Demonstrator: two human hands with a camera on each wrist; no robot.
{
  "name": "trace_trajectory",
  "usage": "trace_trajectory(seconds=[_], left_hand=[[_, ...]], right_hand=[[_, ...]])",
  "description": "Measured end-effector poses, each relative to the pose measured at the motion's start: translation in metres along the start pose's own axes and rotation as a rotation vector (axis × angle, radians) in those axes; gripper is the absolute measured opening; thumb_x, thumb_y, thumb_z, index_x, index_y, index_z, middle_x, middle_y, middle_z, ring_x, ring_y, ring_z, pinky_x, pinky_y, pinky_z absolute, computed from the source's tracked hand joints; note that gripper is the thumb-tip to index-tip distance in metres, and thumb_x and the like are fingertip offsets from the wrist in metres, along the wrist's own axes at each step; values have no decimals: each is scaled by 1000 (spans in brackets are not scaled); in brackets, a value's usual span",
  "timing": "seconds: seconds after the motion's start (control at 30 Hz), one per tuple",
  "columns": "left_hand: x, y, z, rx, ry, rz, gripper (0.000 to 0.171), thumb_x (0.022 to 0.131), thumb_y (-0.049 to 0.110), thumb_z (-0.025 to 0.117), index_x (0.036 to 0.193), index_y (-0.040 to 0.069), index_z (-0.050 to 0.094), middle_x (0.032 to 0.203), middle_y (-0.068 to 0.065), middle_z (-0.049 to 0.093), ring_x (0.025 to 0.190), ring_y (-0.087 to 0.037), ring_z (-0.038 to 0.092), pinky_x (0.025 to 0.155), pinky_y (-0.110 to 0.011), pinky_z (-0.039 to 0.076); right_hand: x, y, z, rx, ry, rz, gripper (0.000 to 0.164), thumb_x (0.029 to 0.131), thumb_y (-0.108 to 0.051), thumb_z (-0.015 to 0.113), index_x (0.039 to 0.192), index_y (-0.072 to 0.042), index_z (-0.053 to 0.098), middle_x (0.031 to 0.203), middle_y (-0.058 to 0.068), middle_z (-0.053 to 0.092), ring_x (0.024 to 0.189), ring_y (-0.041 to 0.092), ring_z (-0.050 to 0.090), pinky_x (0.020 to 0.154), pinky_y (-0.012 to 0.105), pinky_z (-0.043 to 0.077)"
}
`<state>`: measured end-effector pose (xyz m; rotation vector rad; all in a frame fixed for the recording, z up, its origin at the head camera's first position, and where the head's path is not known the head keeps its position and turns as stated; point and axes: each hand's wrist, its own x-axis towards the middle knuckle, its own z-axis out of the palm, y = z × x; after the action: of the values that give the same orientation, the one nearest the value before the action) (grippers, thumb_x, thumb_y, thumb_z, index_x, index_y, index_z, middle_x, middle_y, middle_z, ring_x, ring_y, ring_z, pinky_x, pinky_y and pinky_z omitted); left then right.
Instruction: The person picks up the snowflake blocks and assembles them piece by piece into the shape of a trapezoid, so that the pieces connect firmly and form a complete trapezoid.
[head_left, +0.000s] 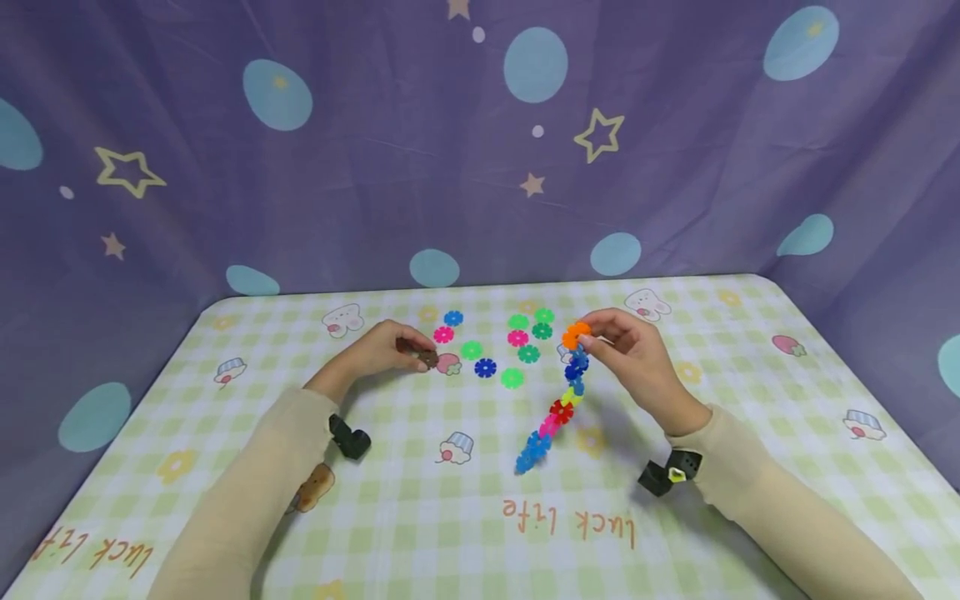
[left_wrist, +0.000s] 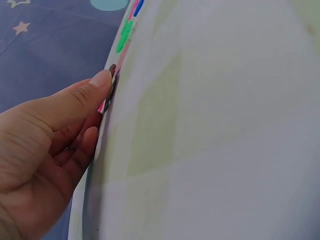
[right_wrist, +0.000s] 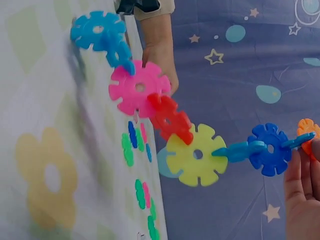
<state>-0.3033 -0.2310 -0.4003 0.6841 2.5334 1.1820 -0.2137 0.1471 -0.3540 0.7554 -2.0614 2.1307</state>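
My left hand pinches a brown notched snowflake disc between thumb and fingers, low over the tablecloth. The left wrist view shows the disc edge-on at the thumb tip. With thumb and fingertips, my right hand holds an orange snowflake disc, the top end of a chain of interlocked discs. From it the chain slants down toward the near side, through blue, a yellow disc, a red disc and a pink disc to light blue discs at the lower end.
Loose discs lie between the hands: several green ones, such as a teal-green disc, a dark blue disc, a pink disc and a light blue disc. A checked cloth covers the table; a purple curtain hangs behind.
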Motion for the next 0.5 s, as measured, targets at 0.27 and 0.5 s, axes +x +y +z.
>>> trace_trajectory(seconds=[0.27,0.5], left_hand=[[-2,2,-1,-19,-18,31,27,79,2,73,106,0,70,99,-13,69,84,-20,61,73,-24,50],[-2,2,1,-39,-34,14,24,83,4,71,106,-1,70,100,-14,71,86,-15,66,74,-21,51]], right_hand=[[-1,6,-4,-37,-3,5,25,90,-3,61,115,-4,65,94,2,66,87,14,62,79,23,52],[-2,9,-4,-25,-14,2,22,90,-3,61,112,-3,65,94,1,68,83,17,63,77,25,53]])
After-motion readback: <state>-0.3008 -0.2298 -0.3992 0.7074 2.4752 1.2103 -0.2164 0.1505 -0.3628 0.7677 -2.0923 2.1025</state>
